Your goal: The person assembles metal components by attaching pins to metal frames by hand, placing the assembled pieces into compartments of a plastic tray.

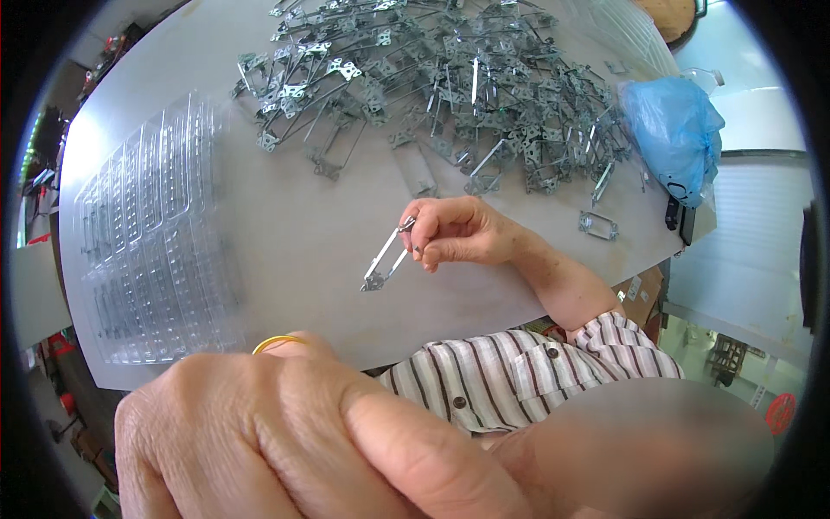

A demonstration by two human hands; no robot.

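My right hand (pixel 458 232) is closed, pinching one end of a small metal frame (pixel 374 280) between thumb and fingers above the table. The frame has two thin side bars and a stamped plate at its lower end; its other end is partly covered by my fingers. My left hand (pixel 285 424) looms very large at the lower left, close to the camera, with a yellow bangle (pixel 278 340) behind it. Its knuckles are bent, but the fingertips run out of the picture, so its grip is hidden. A big heap of similar metal frames (pixel 484 95) covers the far table.
Clear plastic trays (pixel 160 225) with rows of compartments lie at the left of the pale table (pixel 294 233). One loose frame (pixel 598 226) lies at the right. A blue plastic bag (pixel 673 130) stands by the right edge, with a black object (pixel 679 221) below it.
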